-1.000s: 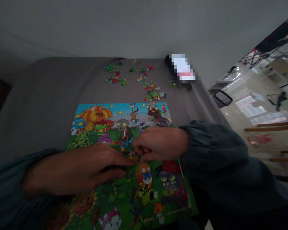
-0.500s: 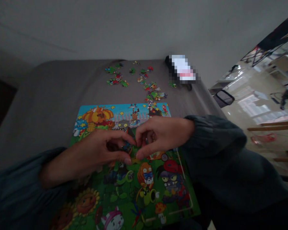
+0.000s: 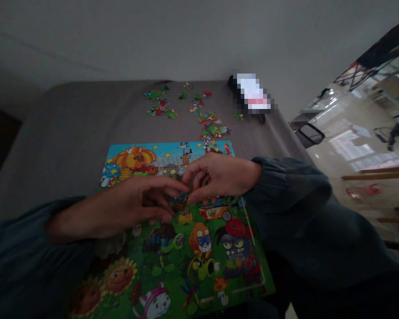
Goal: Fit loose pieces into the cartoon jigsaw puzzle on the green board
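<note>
A cartoon jigsaw puzzle [image 3: 202, 261] with a blue top border and a mostly green picture lies in front of me. My left hand [image 3: 138, 201] is over its middle left, thumb and index finger apart, index tip near the right hand's fingers. My right hand [image 3: 217, 177] is over the upper middle, its fingers curled and its thumb close to the index finger. Whatever lies between these fingertips is too dark and small to make out. Both hands hide part of the picture around the centre.
Loose jigsaw pieces [image 3: 214, 130] lie scattered beyond the board on the grey cloth-covered surface [image 3: 66, 133]. A phone [image 3: 252, 95] with a blurred bright screen is at the back right, near the wall [image 3: 186, 40]. To the right, the floor lies lower, with wooden bars [image 3: 375, 176].
My right hand has shifted slightly up and left, its thumb rising from the board's middle. The left hand has moved slightly left, its thumb drawing back, uncovering a yellow figure.
</note>
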Demonstrator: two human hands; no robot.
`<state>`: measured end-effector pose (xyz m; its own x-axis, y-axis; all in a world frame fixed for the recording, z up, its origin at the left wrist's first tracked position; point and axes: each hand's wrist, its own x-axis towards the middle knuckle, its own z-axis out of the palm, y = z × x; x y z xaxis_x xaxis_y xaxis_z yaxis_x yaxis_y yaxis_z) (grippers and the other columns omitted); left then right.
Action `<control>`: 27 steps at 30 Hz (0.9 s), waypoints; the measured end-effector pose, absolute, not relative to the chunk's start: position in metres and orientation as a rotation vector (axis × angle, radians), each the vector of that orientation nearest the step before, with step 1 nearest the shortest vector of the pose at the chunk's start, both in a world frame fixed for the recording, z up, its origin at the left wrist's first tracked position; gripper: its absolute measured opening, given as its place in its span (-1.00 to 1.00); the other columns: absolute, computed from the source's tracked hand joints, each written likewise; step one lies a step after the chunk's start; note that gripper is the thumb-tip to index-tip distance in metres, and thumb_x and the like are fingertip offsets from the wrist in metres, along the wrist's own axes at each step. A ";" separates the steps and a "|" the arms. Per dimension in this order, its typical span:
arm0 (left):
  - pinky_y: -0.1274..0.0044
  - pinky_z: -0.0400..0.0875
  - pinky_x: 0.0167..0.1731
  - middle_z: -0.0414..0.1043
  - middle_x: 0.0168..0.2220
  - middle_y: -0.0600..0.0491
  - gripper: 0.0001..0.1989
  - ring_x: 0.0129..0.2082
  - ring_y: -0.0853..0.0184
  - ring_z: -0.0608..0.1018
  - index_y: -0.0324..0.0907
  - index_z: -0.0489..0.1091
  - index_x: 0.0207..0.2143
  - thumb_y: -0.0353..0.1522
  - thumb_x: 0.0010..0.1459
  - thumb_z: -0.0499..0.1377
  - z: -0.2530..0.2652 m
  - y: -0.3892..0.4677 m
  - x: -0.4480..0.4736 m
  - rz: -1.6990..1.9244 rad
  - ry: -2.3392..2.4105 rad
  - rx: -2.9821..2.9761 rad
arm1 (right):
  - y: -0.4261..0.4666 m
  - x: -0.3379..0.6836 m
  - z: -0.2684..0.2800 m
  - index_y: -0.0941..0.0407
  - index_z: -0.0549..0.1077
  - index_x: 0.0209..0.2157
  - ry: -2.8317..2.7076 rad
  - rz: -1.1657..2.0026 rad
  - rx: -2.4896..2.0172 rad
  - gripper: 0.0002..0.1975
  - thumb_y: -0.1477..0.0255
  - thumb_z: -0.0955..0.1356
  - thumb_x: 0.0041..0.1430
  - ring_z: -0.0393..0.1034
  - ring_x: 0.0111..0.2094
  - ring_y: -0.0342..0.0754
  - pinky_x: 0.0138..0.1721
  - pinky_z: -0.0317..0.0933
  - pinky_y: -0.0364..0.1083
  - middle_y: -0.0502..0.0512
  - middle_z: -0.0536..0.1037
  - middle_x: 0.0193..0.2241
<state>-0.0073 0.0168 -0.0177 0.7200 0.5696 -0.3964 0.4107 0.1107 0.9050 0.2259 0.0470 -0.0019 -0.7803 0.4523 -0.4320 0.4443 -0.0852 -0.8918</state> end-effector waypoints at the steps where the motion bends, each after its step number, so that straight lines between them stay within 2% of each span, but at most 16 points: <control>1: 0.62 0.50 -0.41 0.57 -0.26 0.08 -0.62 -0.32 0.33 0.62 -0.09 0.38 0.02 -0.33 0.13 0.23 -0.017 0.019 -0.010 0.101 0.839 1.519 | 0.047 0.227 -0.002 0.23 0.42 -0.17 -2.163 2.059 -1.026 -0.78 0.50 0.43 0.14 0.40 -0.58 -0.24 -0.51 0.31 -0.24 -0.09 0.50 -0.56; 3: 0.65 0.46 -0.47 0.56 -0.30 0.08 -0.65 -0.36 0.33 0.60 -0.07 0.40 0.02 -0.29 0.16 0.22 -0.016 0.025 -0.017 0.041 0.850 1.568 | 0.048 0.229 -0.001 0.24 0.45 -0.15 -2.300 2.002 -0.932 -0.78 0.50 0.42 0.16 0.45 -0.51 -0.23 -0.46 0.31 -0.24 -0.04 0.55 -0.49; 8: 0.57 0.51 -0.30 0.56 -0.22 0.07 -0.66 -0.25 0.29 0.59 -0.05 0.43 0.02 -0.24 0.19 0.22 -0.019 0.035 -0.024 0.038 0.865 1.668 | 0.041 0.223 0.002 0.27 0.52 -0.06 -2.709 1.634 -0.480 -0.76 0.55 0.33 0.27 0.49 -0.23 -0.16 -0.21 0.30 -0.19 0.16 0.61 -0.22; 11: 0.55 0.51 -0.25 0.55 -0.18 0.05 -0.68 -0.22 0.29 0.59 -0.07 0.44 0.02 -0.27 0.22 0.19 -0.018 0.036 -0.023 0.051 0.828 1.726 | 0.032 0.215 0.001 0.26 0.51 -0.01 -2.789 1.565 -0.368 -0.72 0.58 0.29 0.29 0.48 -0.16 -0.13 -0.11 0.27 -0.16 0.18 0.61 -0.15; 18: 0.52 0.46 -0.12 0.51 -0.02 0.02 -0.68 -0.08 0.29 0.54 -0.08 0.41 0.08 -0.32 0.28 0.14 -0.010 0.042 -0.032 0.024 0.711 1.839 | 0.013 0.199 -0.009 0.16 0.57 -0.14 -2.597 1.418 -0.670 -0.80 0.41 0.37 0.26 0.50 -0.30 -0.16 -0.24 0.26 -0.18 0.05 0.63 -0.30; 21: 0.49 0.44 -0.07 0.48 0.05 0.01 -0.67 -0.02 0.26 0.52 -0.06 0.42 0.08 -0.34 0.26 0.15 -0.008 0.045 -0.038 0.069 0.737 1.896 | 0.007 0.193 -0.017 0.16 0.58 -0.18 -2.551 1.376 -0.681 -0.81 0.39 0.36 0.27 0.51 -0.31 -0.17 -0.25 0.26 -0.19 0.05 0.65 -0.30; 27: 0.55 0.44 -0.13 0.48 0.01 -0.02 -0.66 -0.08 0.30 0.53 -0.10 0.42 0.08 -0.37 0.25 0.15 -0.009 0.043 -0.037 0.098 0.722 1.897 | 0.001 0.188 -0.028 0.14 0.58 -0.18 -2.540 1.297 -0.666 -0.80 0.39 0.33 0.29 0.51 -0.32 -0.17 -0.27 0.26 -0.18 0.03 0.65 -0.31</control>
<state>-0.0372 0.0433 -0.0091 0.8143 0.5224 -0.2529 0.4360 -0.2630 0.8607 0.1885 0.0014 -0.0278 -0.8751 0.4837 -0.0160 0.2967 0.5101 -0.8073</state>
